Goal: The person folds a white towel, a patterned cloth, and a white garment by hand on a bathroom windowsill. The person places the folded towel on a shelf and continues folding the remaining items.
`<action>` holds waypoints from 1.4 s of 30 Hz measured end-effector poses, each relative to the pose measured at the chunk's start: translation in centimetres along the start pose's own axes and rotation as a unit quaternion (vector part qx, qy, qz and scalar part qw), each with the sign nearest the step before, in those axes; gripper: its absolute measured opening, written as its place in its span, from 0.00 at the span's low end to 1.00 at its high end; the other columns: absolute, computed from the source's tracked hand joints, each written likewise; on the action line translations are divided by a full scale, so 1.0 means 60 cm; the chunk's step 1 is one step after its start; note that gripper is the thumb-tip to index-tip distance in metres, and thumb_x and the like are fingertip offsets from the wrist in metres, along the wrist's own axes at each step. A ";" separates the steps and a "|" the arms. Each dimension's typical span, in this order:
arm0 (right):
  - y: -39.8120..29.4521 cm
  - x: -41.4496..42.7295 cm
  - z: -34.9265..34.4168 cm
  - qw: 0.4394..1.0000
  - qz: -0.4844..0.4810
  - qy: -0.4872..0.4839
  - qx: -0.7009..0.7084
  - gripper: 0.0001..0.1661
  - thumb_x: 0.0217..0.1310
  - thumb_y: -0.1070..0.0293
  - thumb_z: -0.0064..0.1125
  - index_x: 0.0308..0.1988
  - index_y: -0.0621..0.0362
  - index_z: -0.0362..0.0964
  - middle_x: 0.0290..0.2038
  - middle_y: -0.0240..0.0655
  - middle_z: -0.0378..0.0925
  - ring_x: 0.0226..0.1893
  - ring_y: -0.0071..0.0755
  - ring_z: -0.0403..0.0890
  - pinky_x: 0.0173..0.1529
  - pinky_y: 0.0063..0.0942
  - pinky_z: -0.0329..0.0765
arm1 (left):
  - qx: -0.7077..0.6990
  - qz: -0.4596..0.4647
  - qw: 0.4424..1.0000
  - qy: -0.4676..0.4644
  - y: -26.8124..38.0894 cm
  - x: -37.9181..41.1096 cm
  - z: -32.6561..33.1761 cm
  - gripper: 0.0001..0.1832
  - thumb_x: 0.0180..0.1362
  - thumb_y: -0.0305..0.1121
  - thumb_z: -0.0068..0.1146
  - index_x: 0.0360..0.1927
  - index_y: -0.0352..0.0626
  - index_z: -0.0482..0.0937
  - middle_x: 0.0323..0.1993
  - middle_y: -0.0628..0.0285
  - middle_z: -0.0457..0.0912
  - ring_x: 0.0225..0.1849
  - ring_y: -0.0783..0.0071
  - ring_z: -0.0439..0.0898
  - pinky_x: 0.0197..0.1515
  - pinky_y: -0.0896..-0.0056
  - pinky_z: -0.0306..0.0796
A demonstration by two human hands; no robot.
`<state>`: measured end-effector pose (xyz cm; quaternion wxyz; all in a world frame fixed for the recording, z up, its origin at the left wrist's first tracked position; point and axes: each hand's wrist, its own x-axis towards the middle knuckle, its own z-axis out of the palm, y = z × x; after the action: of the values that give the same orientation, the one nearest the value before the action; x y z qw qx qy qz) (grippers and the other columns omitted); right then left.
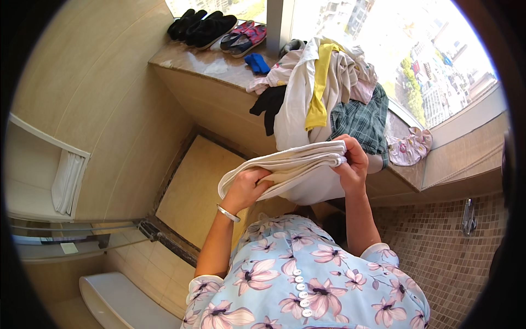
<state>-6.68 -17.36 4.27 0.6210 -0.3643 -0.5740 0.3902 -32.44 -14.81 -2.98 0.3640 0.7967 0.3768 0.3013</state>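
Between my two hands is a white cloth [287,164], folded into several layers like a towel. My left hand [246,187] grips its left part, with the fingers tucked into the folds; a silver bangle is on that wrist. At the other end, my right hand [352,162] pinches the layered edges between thumb and fingers. Just beyond the cloth, a heap of clothes lies on the window ledge [197,70]. In it I see a yellow garment [322,90], a white garment [294,98], green plaid fabric [361,119] and a black piece [271,107].
Black slippers [211,31] and patterned shoes [248,39] stand at the ledge's left end, near a blue cloth [257,63]. A pink printed cloth [409,148] lies to the right. Folded white cloth [68,183] stands in a wall niche [31,172]. A glass panel is at lower left.
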 end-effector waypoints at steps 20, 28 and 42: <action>0.031 0.029 -0.027 0.997 -0.011 0.072 -0.023 0.14 0.48 0.85 0.52 0.38 0.63 0.69 0.35 0.25 0.69 0.32 0.14 0.68 0.36 0.13 0.66 | 0.087 -0.027 0.991 0.102 -0.050 -0.071 -0.023 0.15 0.53 0.40 0.63 0.32 0.36 0.80 0.28 0.49 0.80 0.32 0.51 0.79 0.37 0.59 0.73; 0.029 0.046 -0.059 0.989 -0.006 0.146 0.022 0.13 0.52 0.82 0.51 0.40 0.61 0.71 0.32 0.23 0.74 0.31 0.11 0.70 0.36 0.11 0.64 | 0.131 0.097 0.973 0.164 0.003 -0.066 -0.065 0.10 0.47 0.34 0.67 0.29 0.42 0.79 0.22 0.58 0.77 0.24 0.59 0.76 0.32 0.62 0.71; -0.001 0.028 -0.072 0.989 -0.070 0.132 0.019 0.16 0.56 0.86 0.55 0.45 0.62 0.69 0.38 0.28 0.76 0.39 0.16 0.75 0.45 0.16 0.72 | 0.387 -0.029 0.890 0.238 0.022 0.040 -0.099 0.17 0.50 0.24 0.59 0.45 0.44 0.76 0.35 0.62 0.76 0.40 0.62 0.74 0.50 0.61 0.64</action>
<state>-2.32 -15.88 4.70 0.7238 -0.3599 -0.5038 0.3047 -35.16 -11.35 1.88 -0.0653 0.7677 0.5619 0.3010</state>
